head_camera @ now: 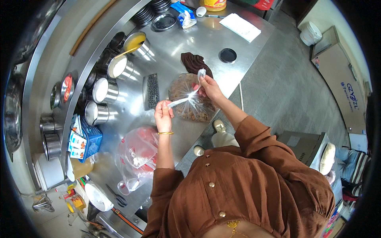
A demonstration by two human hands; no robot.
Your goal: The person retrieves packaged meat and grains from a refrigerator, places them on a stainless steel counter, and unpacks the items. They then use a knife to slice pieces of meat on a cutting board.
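A clear plastic bag (198, 110) full of brown food pieces rests on the steel table, its neck gathered and knotted in the middle. My left hand (163, 116) pinches one twisted tail of the bag, stretched out to the left. The other tail is gripped by my right hand (207, 87), its tip sticking up above the fingers. Behind the bag lies a crumpled dark brown cloth (195, 62). Left of the bag is a steel cleaver-like blade (151, 91) with a dark patterned face. A second clear bag with red contents (137, 148) sits close to my left forearm.
Steel pots (108, 90) line the table's back side, one holding yellow liquid and a ladle (126, 53). A blue plastic basket (92, 138) and scissors (119, 198) are at the left. A black lid (228, 55) and paper sheets (240, 27) lie towards the far right end.
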